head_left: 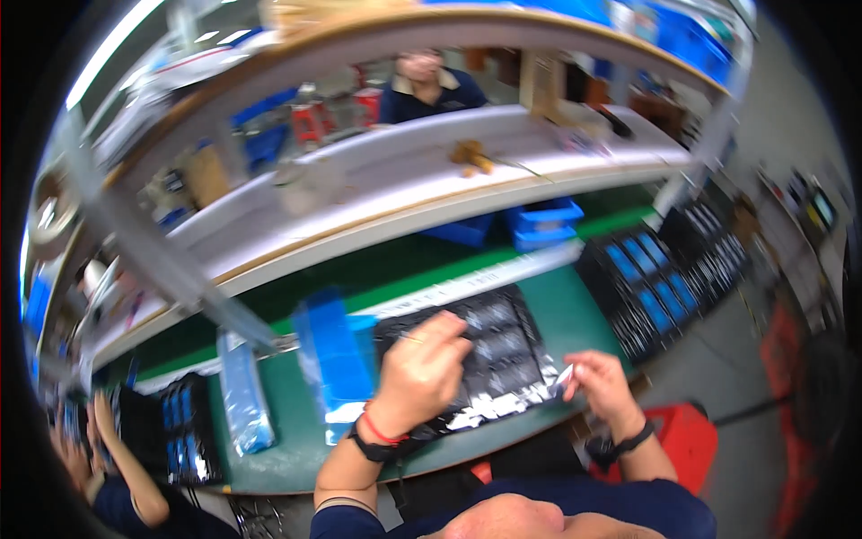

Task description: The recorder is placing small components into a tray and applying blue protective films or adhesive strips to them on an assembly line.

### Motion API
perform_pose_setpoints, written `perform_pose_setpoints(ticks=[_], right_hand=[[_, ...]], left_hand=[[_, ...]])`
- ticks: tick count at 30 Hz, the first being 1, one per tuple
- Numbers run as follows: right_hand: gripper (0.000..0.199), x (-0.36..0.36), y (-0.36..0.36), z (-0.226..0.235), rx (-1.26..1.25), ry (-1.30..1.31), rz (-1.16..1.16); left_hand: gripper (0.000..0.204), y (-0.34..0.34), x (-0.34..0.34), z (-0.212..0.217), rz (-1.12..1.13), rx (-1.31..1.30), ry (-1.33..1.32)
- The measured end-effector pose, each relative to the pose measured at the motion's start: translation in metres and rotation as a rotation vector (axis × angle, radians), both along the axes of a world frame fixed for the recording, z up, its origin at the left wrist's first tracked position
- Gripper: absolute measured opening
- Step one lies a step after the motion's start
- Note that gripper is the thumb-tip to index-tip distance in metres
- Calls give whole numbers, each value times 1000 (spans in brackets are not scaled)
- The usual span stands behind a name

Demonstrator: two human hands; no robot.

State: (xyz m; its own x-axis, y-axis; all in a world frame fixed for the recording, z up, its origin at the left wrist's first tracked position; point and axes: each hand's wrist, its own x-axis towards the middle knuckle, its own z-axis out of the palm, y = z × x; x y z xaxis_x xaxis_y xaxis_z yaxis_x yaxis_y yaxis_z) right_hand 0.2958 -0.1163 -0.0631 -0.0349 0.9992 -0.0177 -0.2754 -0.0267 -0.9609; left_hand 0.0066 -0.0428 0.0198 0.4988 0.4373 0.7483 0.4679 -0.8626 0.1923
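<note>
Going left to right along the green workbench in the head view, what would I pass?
Clear bag of blue parts → blue rectangular block → left hand over the black tray with shiny silvery pieces → right hand → black trays holding blue rectangular parts.

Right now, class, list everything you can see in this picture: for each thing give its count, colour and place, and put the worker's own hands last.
Bench: one, green, across the middle.
Black tray: one, with shiny parts, under the hands.
Blue block: one, left of that tray.
Wrapped blue pack: one, further left.
Trays with blue parts: a stack, black, right end of bench.
Blue bins: two, under the white shelf.
White shelf: one, above the bench.
Red stool: one, lower right.
Other people: one behind the shelf, one at lower left.
Left hand: over the tray, holding a thin tool.
Right hand: pinching a small shiny piece.
</note>
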Motion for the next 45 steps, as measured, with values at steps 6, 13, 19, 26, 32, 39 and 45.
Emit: perform_pose_setpoints(ticks=[6, 13, 19, 26, 32, 39, 45], right_hand=[[22, 145, -72, -43, -278, 7, -106], [18, 207, -142, -215, -857, 39, -899], [22, 201, -126, -309, -934, 203, -1223], [54, 219, -88, -334, -914, -5, -1021], [59, 154, -57, -282, -578, -927, -455], [30, 43, -20, -194, 164, -1315, 232], [43, -32, 10, -109, 356, -1412, 514]], left_hand=[[38, 8, 13, -4, 126, -313, 470], [55, 20, 11, -18, 32, -650, 630], [53, 17, 19, -14, 27, -635, 672], [50, 26, 6, -3, 15, -664, 581], [48, 40, -70, 5, 310, -520, 380], [51, 63, -156, -9, 827, -763, 128], [80, 91, -184, -61, 867, -988, 284]])
